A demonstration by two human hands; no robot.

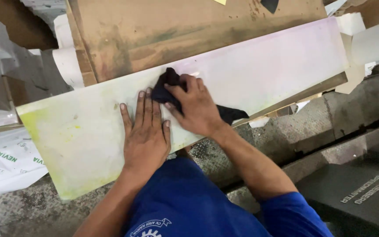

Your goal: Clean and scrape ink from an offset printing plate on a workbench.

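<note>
While your left hand (145,134) lies flat, fingers together, pressing the long pale board (259,61) down near its near edge, your right hand (194,107) bunches a dark rag (165,85) against the board's middle — a tail of it hangs over the near edge. Judging by stains: the far-right stretch looks clean, faint pink only; the left end carries yellow-green smears, so roughly half looks left. Board is smooth, flat, rectangular — resting on stained brown cardboard (163,30) and diamond-tread metal plate (31,206).
</note>
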